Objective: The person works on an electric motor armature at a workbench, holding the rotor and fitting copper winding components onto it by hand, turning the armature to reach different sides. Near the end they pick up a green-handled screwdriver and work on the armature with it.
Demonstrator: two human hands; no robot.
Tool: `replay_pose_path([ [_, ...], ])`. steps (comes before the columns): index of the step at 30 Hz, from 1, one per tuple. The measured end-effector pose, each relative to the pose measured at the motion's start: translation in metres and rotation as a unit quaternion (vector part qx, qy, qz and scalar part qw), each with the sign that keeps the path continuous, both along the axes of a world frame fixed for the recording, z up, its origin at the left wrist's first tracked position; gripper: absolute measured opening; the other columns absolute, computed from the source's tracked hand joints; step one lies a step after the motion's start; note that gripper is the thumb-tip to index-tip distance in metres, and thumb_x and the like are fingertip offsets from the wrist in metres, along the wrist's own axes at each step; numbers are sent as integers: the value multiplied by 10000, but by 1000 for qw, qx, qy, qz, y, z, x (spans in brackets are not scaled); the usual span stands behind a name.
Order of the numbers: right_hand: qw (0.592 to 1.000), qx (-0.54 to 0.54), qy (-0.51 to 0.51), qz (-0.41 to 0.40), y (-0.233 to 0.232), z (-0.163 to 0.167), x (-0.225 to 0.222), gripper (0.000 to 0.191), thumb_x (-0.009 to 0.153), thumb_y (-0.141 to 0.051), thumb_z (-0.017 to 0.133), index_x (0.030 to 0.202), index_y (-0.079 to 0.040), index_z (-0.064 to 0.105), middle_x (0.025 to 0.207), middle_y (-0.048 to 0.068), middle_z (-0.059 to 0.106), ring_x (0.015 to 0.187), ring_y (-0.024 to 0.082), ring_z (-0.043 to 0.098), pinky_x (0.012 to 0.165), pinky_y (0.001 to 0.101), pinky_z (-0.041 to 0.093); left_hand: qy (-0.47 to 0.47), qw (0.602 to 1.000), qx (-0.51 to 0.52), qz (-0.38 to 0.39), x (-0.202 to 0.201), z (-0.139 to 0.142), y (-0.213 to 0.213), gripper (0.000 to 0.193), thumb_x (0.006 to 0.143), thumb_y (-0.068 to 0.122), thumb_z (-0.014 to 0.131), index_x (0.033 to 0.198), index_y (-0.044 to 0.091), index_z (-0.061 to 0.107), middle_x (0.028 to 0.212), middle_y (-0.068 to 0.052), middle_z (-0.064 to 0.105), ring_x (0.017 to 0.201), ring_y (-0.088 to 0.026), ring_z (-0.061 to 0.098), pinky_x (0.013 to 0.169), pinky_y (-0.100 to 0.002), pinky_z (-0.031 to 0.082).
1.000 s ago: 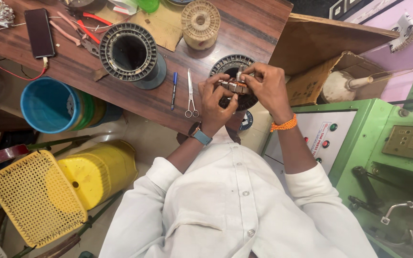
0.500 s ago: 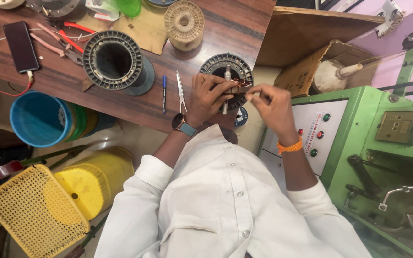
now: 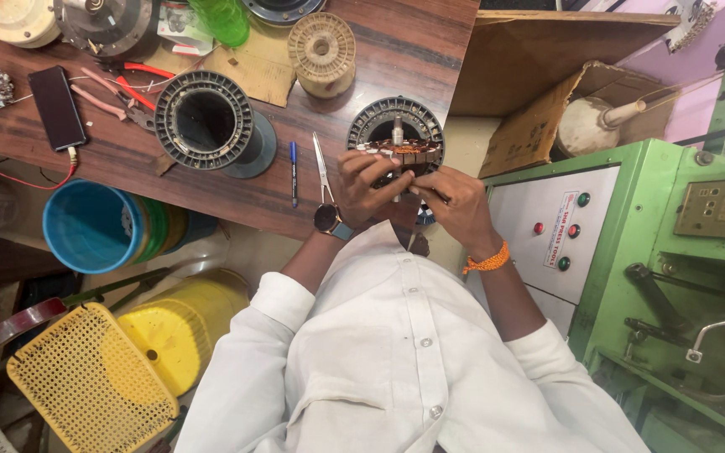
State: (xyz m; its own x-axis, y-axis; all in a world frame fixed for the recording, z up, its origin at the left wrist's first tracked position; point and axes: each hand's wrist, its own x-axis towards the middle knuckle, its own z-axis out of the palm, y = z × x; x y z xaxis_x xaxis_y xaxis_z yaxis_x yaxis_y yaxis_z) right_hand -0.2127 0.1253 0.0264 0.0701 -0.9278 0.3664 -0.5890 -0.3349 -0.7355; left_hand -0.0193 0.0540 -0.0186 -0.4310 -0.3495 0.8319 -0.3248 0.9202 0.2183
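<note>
Head view: the wound motor core sits at the worktop edge, at twelve o'clock from the person, within reach. Left hand pinches its copper winding, steadying it. Right hand, fingers pressed together, grips there too. Scissors lie at nine o'clock.

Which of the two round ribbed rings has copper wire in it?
The ribbed ring under the left hand and right hand; the other ring, further left, is hollow and untouched.
</note>
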Motion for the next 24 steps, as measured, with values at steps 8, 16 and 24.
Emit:
replay_pose_path([
  [8, 999, 27, 15, 9, 0, 26, -4, 109, 891, -74, 792, 963, -10, 742, 846, 105, 710, 670, 212, 656, 606, 334, 508, 49, 986, 122, 104, -10, -7, 11, 160, 874, 138, 837, 910, 108, 683, 1332, -38, 568, 1206, -261, 520, 1029, -411, 467],
  [16, 998, 22, -62, 18, -46, 33, 3, 91, 947, -52, 759, 998, 19, 735, 855, 121, 734, 723, 143, 713, 642, 285, 544, 111, 965, 210, 116, -15, 11, 24, 113, 843, 35, 755, 850, 69, 647, 1199, -42, 714, 1106, -270, 570, 984, -397, 458],
  [24, 985, 156, -70, -31, -74, 19, 4, 108, 912, -61, 778, 990, 14, 777, 631, 52, 603, 577, 29, 492, 497, 250, 406, 89, 962, 219, 140, -14, 9, 25, 169, 838, 59, 767, 897, 84, 610, 1208, -9, 701, 1077, -268, 545, 970, -390, 454],
])
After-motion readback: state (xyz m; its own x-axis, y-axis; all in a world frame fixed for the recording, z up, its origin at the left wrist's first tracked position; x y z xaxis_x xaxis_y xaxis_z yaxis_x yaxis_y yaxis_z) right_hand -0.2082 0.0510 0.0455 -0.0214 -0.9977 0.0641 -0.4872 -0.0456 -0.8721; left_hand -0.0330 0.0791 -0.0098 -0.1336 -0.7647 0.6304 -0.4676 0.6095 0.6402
